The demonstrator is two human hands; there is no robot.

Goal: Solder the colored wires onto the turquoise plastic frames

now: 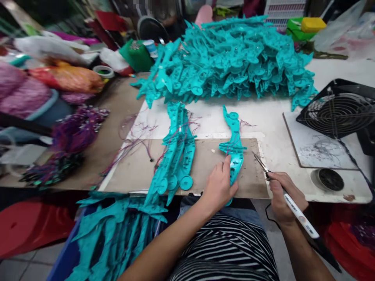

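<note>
My left hand point(219, 186) grips the lower end of a long teal plastic part point(235, 134) lying on a brown board. Thin red and purple wires run along that part and trail off its upper right side. In my right hand point(285, 197) is a white soldering iron point(299, 215), held like a pen, its metal tip pointing up and left, just right of the part and apart from it. Left of my left hand, several similar teal parts point(178, 144) lie side by side with wires across them.
A high heap of teal parts point(234, 58) covers the table's back. At right stand a black fan point(331, 111) and a small round tin point(329, 179). Bundled purple wires point(77, 130) lie at left. A blue bin point(63, 255) below the edge holds more teal parts.
</note>
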